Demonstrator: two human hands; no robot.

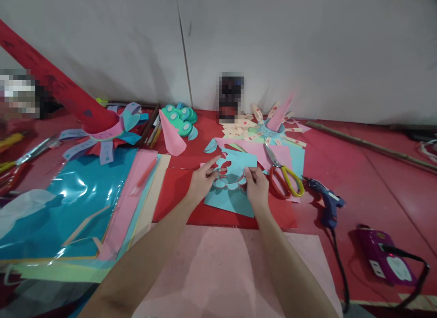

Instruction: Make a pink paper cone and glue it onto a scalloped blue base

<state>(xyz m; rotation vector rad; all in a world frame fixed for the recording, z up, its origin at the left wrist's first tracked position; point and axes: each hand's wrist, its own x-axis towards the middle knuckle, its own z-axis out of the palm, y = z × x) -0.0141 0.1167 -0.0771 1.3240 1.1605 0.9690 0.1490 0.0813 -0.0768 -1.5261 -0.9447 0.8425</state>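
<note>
A light blue paper strip with a scalloped edge (pixel 233 187) curves between my hands. My left hand (pixel 202 180) pinches its left end, and my right hand (pixel 257 187) pinches the right end. Beneath the strip lies a light blue paper sheet (pixel 235 203) on red card (pixel 177 188). Scissors with red and yellow handles (pixel 286 176) rest just right of my right hand. A pink paper cone (pixel 171 138) stands beyond my left hand. Small light blue paper pieces (pixel 210 146) lie past my left fingertips.
Blue glue gun (pixel 327 202) and purple power socket box (pixel 385 259) sit at right. Colored sheets (pixel 92 204) and a tall red paper cone (pixel 68 94) occupy the left. Green paper cutouts (pixel 177 120), a decorated pink cone (pixel 280 115) and a stick (pixel 368 145) lie near the wall.
</note>
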